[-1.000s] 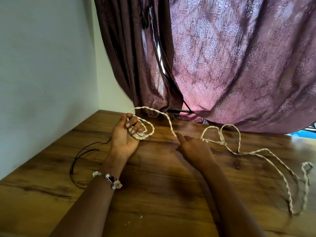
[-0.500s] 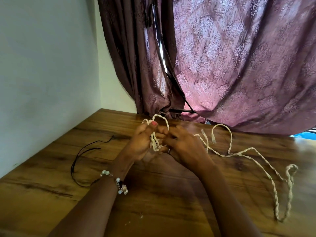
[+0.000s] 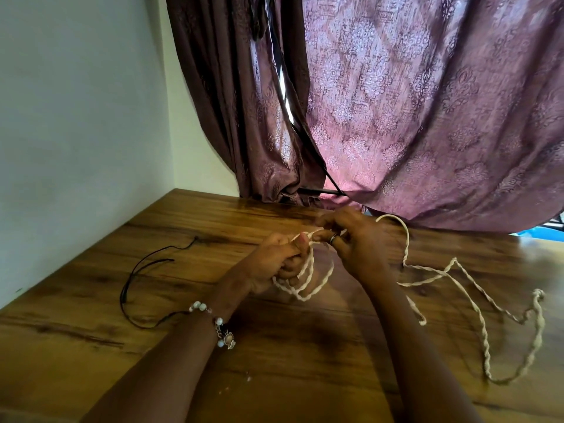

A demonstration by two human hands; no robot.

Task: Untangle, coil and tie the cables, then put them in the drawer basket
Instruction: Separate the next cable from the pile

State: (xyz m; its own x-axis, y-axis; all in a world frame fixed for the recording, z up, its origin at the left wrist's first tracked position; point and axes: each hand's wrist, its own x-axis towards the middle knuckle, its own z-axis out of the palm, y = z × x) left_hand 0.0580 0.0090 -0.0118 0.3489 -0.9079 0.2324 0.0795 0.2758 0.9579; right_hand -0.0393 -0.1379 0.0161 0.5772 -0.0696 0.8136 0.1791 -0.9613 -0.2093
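Moved: both hands have closed in on each other since a second ago, and the slack of the cream twisted cable (image 3: 476, 303) has been drawn in from the desk's right side toward the middle.
Left hand: the left hand (image 3: 274, 264) is curled round a small bundle of loops; a second ago it cradled a single loose loop with the fingers more spread.
Coil: about three turns of the cream twisted cable now hang below the left hand's fingers (image 3: 291, 270), just above the desk (image 3: 91, 300).
Right hand: the right hand (image 3: 354, 242), ring showing, pinches the strand right beside the left thumb; earlier it lay flat on the wood, apart from the left hand.
Tail: the uncoiled part runs from behind the right hand toward the desk's back edge, then wanders along the right side and ends in a long narrow loop near the right edge.
Black cord: a thin black cable (image 3: 137, 285) lies untouched near the desk's left edge, as before.
Backdrop: a purple patterned curtain (image 3: 427, 117) hangs over the desk's back edge.
Basket: no drawer basket is in view.
Meaning: coiling is under way, in my judgement perhaps a third done for this cable; tying, the black cable and stowing all remain.
Risk: the kinks in the tail could snag as it is pulled in.
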